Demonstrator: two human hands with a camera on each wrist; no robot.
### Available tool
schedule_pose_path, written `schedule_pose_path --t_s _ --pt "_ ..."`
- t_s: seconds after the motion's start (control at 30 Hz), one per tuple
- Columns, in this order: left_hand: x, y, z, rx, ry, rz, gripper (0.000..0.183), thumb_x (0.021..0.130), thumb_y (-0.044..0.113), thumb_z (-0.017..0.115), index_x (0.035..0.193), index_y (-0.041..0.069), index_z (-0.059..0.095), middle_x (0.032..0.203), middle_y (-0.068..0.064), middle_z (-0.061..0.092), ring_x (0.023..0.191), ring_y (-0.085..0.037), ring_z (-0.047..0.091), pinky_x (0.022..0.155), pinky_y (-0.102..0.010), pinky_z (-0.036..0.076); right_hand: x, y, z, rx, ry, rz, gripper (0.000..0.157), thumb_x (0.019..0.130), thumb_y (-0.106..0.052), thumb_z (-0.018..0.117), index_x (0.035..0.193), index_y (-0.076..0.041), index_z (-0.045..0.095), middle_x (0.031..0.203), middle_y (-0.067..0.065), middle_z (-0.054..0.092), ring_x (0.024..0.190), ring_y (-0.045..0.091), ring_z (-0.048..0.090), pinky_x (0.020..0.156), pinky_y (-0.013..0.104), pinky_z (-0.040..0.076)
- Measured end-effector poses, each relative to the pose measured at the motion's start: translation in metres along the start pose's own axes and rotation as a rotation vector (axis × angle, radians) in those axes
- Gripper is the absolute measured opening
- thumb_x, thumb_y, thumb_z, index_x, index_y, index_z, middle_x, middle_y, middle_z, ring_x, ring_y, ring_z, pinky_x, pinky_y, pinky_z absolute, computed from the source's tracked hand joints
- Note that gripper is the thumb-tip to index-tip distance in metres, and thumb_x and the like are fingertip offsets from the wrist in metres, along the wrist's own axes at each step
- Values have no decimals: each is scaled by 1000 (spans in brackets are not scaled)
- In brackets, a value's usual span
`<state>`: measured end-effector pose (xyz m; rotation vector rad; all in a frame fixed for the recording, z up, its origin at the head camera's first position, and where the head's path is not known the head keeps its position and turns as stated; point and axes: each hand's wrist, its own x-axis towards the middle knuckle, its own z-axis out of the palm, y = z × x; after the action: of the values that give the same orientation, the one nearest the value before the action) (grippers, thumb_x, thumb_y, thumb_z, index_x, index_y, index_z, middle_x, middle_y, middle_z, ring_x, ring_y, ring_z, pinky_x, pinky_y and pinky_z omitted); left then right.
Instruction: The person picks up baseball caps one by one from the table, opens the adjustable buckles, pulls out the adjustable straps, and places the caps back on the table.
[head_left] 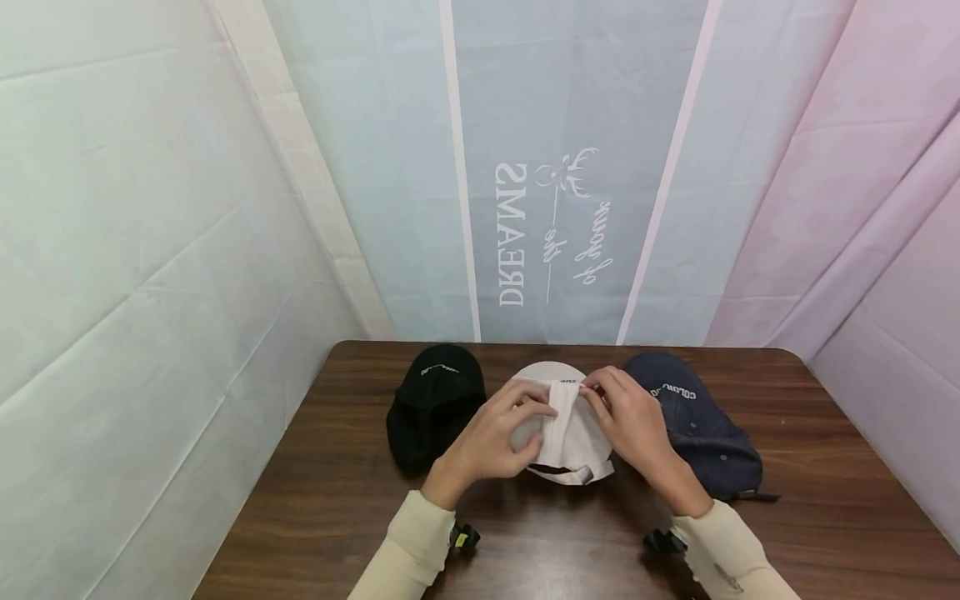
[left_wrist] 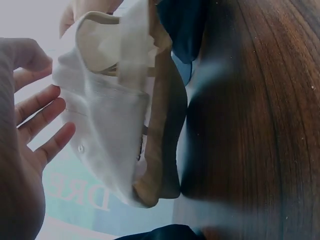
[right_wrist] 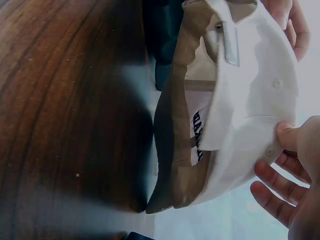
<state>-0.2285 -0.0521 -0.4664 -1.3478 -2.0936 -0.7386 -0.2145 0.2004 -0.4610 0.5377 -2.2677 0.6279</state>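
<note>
A white baseball cap [head_left: 588,442] stands in the middle of the table, its back strap and metal buckle towards me. Down the crown runs a raised fold of cloth, with part of the dark lettering showing beyond it. My left hand [head_left: 495,429] is at the left side of the crown, fingers spread, fingertips touching the cloth; its thumb stands apart from the fingers. With thumb and forefinger my right hand [head_left: 630,412] pinches the crown near the fold's far end. In the right wrist view, dark print shows inside the cap [right_wrist: 250,100] through the back opening.
A black cap [head_left: 435,408] lies to the left on the brown wooden table [head_left: 300,500]. On the right is a navy cap [head_left: 697,425] with white lettering, its strap end reaching over the wood. A printed cloth [head_left: 555,100] hangs behind the table's far edge.
</note>
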Motion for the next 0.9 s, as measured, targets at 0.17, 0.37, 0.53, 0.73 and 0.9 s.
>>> schedule_pose_path --t_s 0.17,0.37,0.53,0.73,0.9 --pt "0 3 -2 -24 -55 -10 48 88 30 79 132 15 67 141 -6 55 135 -20 53 107 -34 52 4 -1 -4 19 11 28 12 92 -10 83 99 -11 73 90 1 69 69 11 57 58 31 48" --pt "-2 8 -4 -2 -92 -58 63 84 40 89 134 14 61 147 -5 52 136 -21 54 111 -31 50 7 -1 -6 20 14 65 10 94 -11 81 100 -12 73 88 1 68 66 10 56 57 29 45" --pt "-2 11 -3 64 -20 -50 35 87 22 83 115 13 65 130 -3 62 115 -15 63 96 -22 55 8 -3 -6 28 22 86 10 94 -13 82 98 -13 73 86 -2 66 66 9 57 56 28 46" --pt "1 13 -3 77 88 -7 11 91 10 74 95 14 64 106 3 64 90 -8 62 77 -17 53 9 -5 -8 72 38 85 11 94 -11 82 101 -13 74 89 -2 67 67 7 58 57 26 46" --pt "2 13 -3 66 147 -29 10 92 7 73 96 13 65 101 3 66 84 -9 63 74 -16 52 6 -9 -15 141 4 61 27 95 -3 77 121 -8 72 112 4 69 76 9 62 61 21 46"
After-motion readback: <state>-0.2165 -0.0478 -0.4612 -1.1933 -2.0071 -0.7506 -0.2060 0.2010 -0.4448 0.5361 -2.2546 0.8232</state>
